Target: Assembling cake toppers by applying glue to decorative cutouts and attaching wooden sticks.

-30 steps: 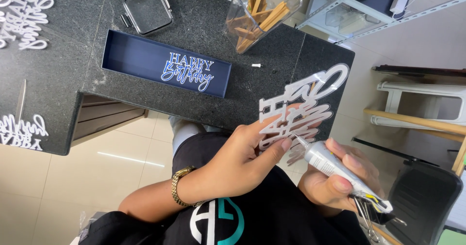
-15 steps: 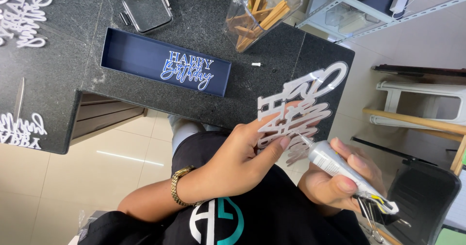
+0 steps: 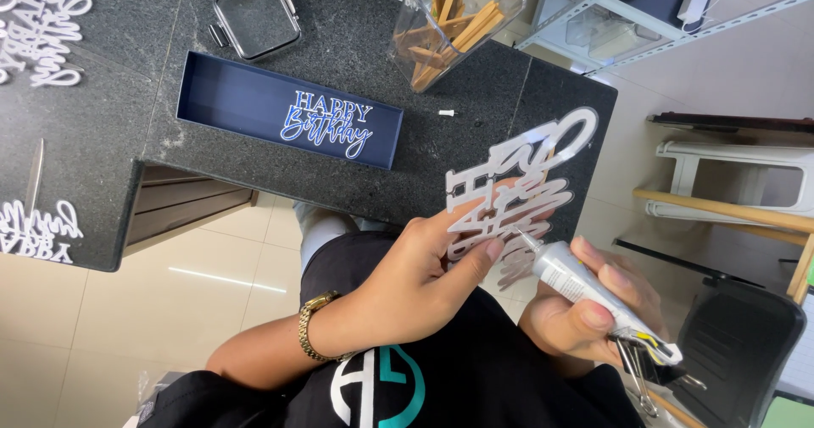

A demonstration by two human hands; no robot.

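a: status, left to right?

b: far left of the counter (image 3: 102, 123): loose white cutouts (image 3: 38, 30), another at the near edge (image 3: 34, 235). none glued as far as i can see. next, a navy tray (image 3: 237, 106) with one lettering piece (image 3: 326, 123) lying flat in it. looks finished, but that's my read. behind it a small clear lidded box (image 3: 254, 17), then a clear tub of wooden sticks (image 3: 449, 21).

a: hands?

b: left hand (image 3: 415, 284) pinches a white topper (image 3: 517, 191) at its lower edge, thumb on the face, fingers behind. it's off the counter, over the lap, tilted up. right hand (image 3: 585, 314) is wrapped around a glue tube (image 3: 593, 297), nozzle right at the topper's lower right. touching or not, can't tell. binder clip (image 3: 636, 364) on the tube's tail.

a: progress?

b: gluing stage on this piece, i'd say. no stick on it that i can see. loose cutouts on the left suggest more remain. no glue bead visible, too small to tell.
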